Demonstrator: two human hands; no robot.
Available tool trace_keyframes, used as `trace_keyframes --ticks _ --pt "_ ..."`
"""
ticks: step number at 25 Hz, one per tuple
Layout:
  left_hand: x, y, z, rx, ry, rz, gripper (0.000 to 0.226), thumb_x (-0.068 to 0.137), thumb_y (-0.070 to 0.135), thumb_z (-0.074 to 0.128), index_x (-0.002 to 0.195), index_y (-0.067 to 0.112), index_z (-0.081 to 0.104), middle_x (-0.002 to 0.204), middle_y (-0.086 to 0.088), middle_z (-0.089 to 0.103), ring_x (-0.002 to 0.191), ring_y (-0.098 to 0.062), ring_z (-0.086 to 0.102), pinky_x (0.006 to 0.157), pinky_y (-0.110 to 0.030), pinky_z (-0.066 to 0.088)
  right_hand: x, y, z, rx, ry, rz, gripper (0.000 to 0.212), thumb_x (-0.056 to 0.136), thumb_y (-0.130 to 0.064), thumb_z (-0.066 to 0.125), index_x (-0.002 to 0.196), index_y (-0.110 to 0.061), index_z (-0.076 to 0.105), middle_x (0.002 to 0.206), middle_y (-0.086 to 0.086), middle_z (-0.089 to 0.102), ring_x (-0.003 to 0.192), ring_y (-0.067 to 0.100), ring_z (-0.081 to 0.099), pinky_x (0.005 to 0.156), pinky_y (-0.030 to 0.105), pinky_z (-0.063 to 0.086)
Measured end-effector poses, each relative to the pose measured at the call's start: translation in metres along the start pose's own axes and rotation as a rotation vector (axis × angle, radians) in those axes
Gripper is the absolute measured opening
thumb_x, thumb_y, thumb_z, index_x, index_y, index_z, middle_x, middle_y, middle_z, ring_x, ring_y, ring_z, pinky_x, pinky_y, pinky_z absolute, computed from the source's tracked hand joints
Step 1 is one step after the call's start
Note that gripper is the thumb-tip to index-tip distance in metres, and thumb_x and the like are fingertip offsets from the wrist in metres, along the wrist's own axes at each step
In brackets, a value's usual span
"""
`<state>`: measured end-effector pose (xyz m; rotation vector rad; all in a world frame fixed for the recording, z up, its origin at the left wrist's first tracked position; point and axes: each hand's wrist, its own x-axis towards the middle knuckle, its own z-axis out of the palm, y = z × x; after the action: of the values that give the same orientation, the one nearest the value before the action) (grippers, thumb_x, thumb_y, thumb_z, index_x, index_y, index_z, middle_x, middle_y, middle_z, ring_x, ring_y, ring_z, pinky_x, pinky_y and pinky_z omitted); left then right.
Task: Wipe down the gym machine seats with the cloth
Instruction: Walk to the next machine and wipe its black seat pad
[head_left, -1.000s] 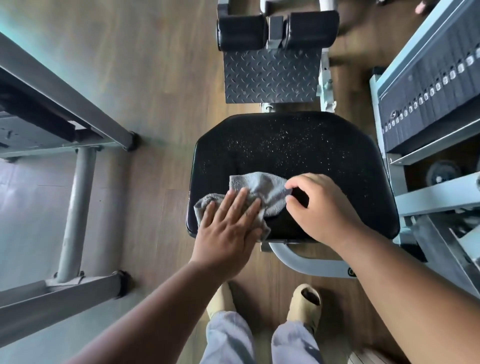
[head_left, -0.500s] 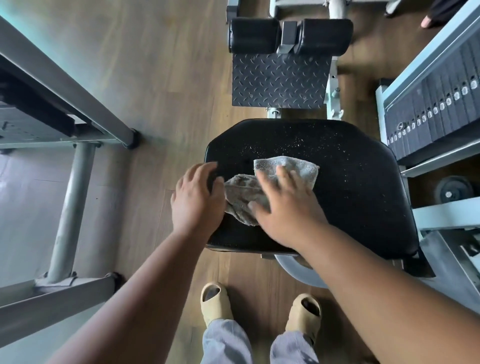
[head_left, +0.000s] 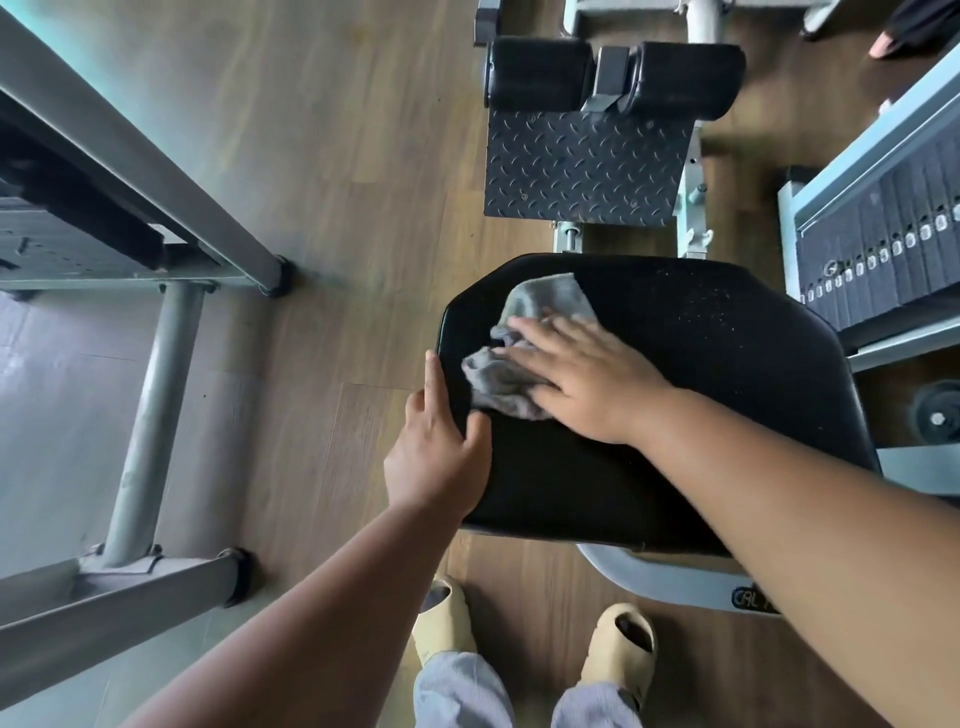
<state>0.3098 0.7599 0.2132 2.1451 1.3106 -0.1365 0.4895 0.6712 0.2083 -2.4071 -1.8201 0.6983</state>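
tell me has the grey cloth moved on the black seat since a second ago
Yes. The crumpled grey cloth has slid from the near edge of the black padded seat toward its far left corner, under the right hand.

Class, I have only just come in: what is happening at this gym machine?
A person is wiping the machine's black padded seat. The right hand lies flat, fingers straight, pressing a crumpled grey cloth onto the seat's far left part. The left hand rests along the seat's left edge. Pale specks show on the seat's far right part, so that area looks not yet wiped.
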Motion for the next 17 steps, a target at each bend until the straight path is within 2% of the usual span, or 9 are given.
trace_keyframes --ticks 3,4,6,8,9,12,13,15,17 --pt "0.002 0.000 0.002 0.002 0.020 -0.004 0.075 0.091 0.045 0.037 0.155 0.042 -0.002 0.144 0.000 0.045 0.107 -0.028 0.059 0.083 -0.041 0.047 0.020 0.013 -0.011 0.035 0.006 0.369 0.055 0.103 -0.044 0.021 0.157 -0.038 0.011 0.167 -0.006 -0.010 0.153 0.028 -0.004 0.122 0.046 -0.005" --pt "0.003 -0.001 0.003 0.002 0.020 -0.014 0.075 0.090 0.045 0.038 0.155 0.042 0.000 0.144 -0.001 0.045 0.107 -0.028 0.059 0.082 -0.041 0.047 0.033 -0.002 -0.010 0.059 0.026 0.403 0.056 0.103 -0.044 0.020 0.157 -0.037 0.009 0.167 -0.003 -0.010 0.153 0.030 -0.005 0.122 0.049 -0.005" --pt "0.003 -0.002 0.006 -0.017 0.034 -0.043 0.073 0.089 0.045 0.041 0.154 0.038 0.009 0.139 -0.002 0.050 0.105 -0.029 0.060 0.079 -0.040 0.045 0.047 -0.037 -0.001 0.060 0.035 0.185 0.056 0.103 -0.044 0.024 0.157 -0.037 0.012 0.167 -0.002 -0.006 0.153 0.030 -0.005 0.122 0.050 -0.004" --pt "0.005 -0.002 0.008 -0.043 0.067 -0.051 0.070 0.088 0.044 0.044 0.151 0.034 0.017 0.137 -0.002 0.053 0.107 -0.029 0.060 0.078 -0.039 0.044 0.046 -0.033 0.001 0.050 0.004 -0.073 0.055 0.104 -0.043 0.028 0.157 -0.037 0.013 0.167 -0.006 -0.002 0.153 0.026 -0.001 0.123 0.045 -0.003" --pt "0.004 -0.003 0.009 -0.042 0.073 -0.044 0.072 0.088 0.045 0.044 0.153 0.035 0.015 0.140 0.000 0.051 0.111 -0.028 0.059 0.082 -0.040 0.045 0.049 -0.019 -0.003 0.034 0.001 -0.076 0.055 0.104 -0.042 0.028 0.157 -0.038 0.012 0.167 -0.008 -0.001 0.153 0.024 0.002 0.123 0.043 -0.002" --pt "0.007 -0.006 0.012 -0.027 0.083 -0.034 0.076 0.090 0.046 0.045 0.157 0.034 0.010 0.150 0.002 0.043 0.121 -0.026 0.055 0.089 -0.041 0.045 0.072 -0.014 -0.008 0.065 0.067 0.263 0.057 0.102 -0.039 0.026 0.157 -0.035 0.014 0.167 -0.005 0.002 0.152 0.026 0.006 0.122 0.045 -0.001" --pt "0.008 -0.007 0.012 -0.032 0.080 -0.028 0.075 0.091 0.046 0.045 0.156 0.033 0.011 0.150 0.001 0.043 0.121 -0.026 0.054 0.088 -0.040 0.044 0.080 -0.026 -0.009 0.097 0.073 0.305 0.057 0.101 -0.038 0.025 0.157 -0.034 0.015 0.167 -0.004 0.002 0.152 0.028 0.005 0.121 0.047 -0.001" --pt "0.007 -0.008 0.012 -0.041 0.080 -0.014 0.074 0.090 0.047 0.044 0.155 0.033 0.012 0.149 0.000 0.045 0.120 -0.026 0.055 0.085 -0.040 0.044 0.082 -0.049 -0.006 0.084 0.022 0.166 0.056 0.102 -0.039 0.024 0.157 -0.035 0.013 0.167 -0.004 0.001 0.153 0.028 0.001 0.121 0.047 -0.003" --pt "0.006 -0.005 0.012 -0.046 0.090 -0.008 0.076 0.085 0.051 0.040 0.155 0.035 0.014 0.148 0.001 0.044 0.120 -0.026 0.055 0.086 -0.040 0.044 0.073 -0.021 -0.010 0.057 0.012 0.054 0.057 0.102 -0.041 0.025 0.157 -0.037 0.011 0.167 -0.006 0.003 0.153 0.026 0.005 0.122 0.044 0.001"
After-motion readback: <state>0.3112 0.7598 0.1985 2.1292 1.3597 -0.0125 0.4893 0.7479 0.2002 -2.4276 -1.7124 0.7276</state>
